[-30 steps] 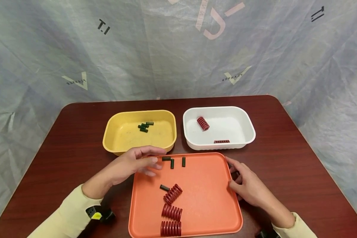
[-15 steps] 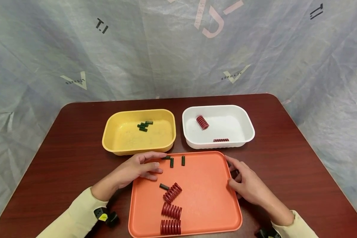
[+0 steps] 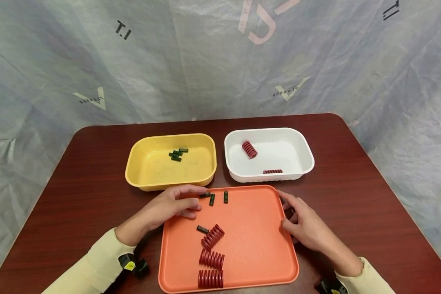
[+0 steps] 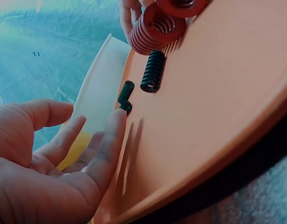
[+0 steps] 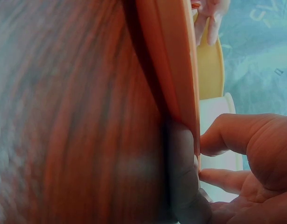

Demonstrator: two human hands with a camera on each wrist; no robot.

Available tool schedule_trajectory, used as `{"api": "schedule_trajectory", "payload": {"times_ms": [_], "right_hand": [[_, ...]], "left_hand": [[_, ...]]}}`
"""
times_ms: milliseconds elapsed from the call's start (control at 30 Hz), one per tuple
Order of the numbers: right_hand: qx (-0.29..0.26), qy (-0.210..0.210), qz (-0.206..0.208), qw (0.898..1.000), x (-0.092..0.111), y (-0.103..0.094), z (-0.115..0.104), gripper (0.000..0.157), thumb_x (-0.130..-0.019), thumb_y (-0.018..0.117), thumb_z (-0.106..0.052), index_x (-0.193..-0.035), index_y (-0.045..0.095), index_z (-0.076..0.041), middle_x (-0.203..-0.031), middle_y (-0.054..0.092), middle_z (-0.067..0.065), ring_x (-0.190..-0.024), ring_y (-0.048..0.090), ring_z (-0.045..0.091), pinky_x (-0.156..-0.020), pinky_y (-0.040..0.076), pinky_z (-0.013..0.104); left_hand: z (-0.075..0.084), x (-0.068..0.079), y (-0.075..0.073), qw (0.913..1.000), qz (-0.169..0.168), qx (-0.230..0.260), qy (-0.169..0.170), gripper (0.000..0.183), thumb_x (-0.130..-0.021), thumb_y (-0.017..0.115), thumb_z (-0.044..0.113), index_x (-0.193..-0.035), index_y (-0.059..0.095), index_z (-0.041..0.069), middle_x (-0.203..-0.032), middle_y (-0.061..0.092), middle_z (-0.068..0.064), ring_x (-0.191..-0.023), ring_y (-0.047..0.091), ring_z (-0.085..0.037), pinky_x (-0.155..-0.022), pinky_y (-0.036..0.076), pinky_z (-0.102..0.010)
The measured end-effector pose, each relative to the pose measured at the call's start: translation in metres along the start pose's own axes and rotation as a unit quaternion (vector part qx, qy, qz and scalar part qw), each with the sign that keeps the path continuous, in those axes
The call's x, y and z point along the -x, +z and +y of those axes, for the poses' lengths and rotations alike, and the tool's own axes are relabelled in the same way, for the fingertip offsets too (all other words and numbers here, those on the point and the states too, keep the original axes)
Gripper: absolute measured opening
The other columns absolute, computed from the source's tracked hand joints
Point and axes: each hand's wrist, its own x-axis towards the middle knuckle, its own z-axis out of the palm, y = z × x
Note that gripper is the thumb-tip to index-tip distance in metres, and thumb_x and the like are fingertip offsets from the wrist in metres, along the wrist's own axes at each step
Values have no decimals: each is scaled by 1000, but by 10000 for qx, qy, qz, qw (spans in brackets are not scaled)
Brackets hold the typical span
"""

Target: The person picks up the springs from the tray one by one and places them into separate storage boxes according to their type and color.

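My left hand [image 3: 178, 202] is over the back left corner of the orange tray [image 3: 257, 241]. Its forefinger partly hides a small green spring [image 3: 207, 194], and whether they touch I cannot tell. In the left wrist view the fingers are spread, with nothing visible between them. Two more green springs, one upright in view [image 3: 212, 199] and one to its right [image 3: 226, 197], lie close by. Another green spring [image 3: 202, 229] rests against a thick red spring [image 3: 212, 237]; two further red springs lie in front. My right hand [image 3: 306, 224] grips the tray's right rim, thumb above, a finger beneath.
Behind the tray stand a yellow bin [image 3: 150, 171] with several green springs [image 3: 176, 154] inside and a white bin [image 3: 290, 153] holding two red springs [image 3: 249, 150]. All rest on a dark red wooden table [image 3: 353, 183]. A printed grey curtain [image 3: 191, 61] hangs behind.
My left hand has come down and slightly right, its forefinger now covering part of the rear green spring. The right hand keeps its hold on the tray rim.
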Motion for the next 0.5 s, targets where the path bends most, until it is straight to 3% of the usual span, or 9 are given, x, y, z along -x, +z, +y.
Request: {"api": "schedule_trajectory", "payload": {"times_ms": [167, 333, 500], "right_hand": [[19, 9, -22, 10000, 0, -1, 1, 75, -90, 66, 7, -158, 37, -8, -117, 53, 19, -68, 63, 17, -41, 56, 32], [-2, -29, -37, 10000, -1, -1, 1, 76, -90, 66, 7, -158, 37, -8, -118, 52, 20, -68, 63, 18, -41, 56, 32], [3, -21, -15, 10000, 0, 0, 1, 76, -89, 65, 8, -158, 37, -8, -119, 53, 20, -68, 63, 18, -41, 56, 32]], "left_hand": [[0, -1, 3, 10000, 37, -69, -9, 44, -103, 63, 5, -146, 55, -2, -122, 64, -23, -98, 71, -25, -89, 62, -40], [-1, -6, 6, 9999, 45, -164, -33, 43, -103, 64, 6, -144, 57, -1, -136, 60, -21, -102, 71, -26, -91, 61, -40], [-2, -9, 11, 9999, -13, 135, 19, 44, -104, 61, 6, -146, 53, -6, -144, 55, -23, -108, 69, -28, -94, 59, -42]]}}
